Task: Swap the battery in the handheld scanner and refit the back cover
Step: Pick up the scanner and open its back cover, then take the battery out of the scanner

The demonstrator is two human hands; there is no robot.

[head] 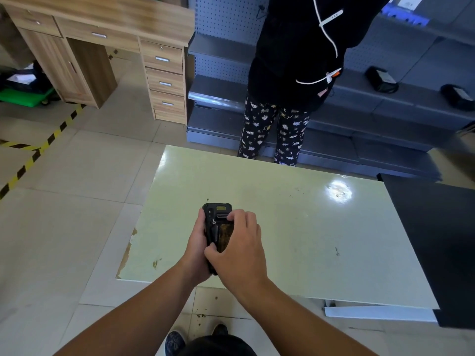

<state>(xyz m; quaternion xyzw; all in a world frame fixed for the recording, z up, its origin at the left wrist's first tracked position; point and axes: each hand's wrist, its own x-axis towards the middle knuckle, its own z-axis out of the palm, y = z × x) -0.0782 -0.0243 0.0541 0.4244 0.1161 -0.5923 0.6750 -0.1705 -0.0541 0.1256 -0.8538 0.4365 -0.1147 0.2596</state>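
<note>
At the far left, a green bin under the wooden desk holds a dark bundle with something white on it; you cannot make out more. The desk is light woodgrain, with five drawers visible, each with a small metal pull, and one cupboard door.

Nearer you, your left hand wraps around the left side of the handheld scanner, fingers closed on its black casing. You hold the scanner back-side up above the pale green table, near its left edge. A brownish, worn rectangular panel sits in the scanner's back; whether that is the battery or the cover cannot be told.

Your right hand lies over the scanner's right side, thumb pressed at the lower back and fingers curled over the upper edge, gripping it.

The tabletop is glossy, chipped along its left edge. Behind it stands one person in patterned trousers.

To the right, grey metal shelves carry two black, boxy devices.
</note>
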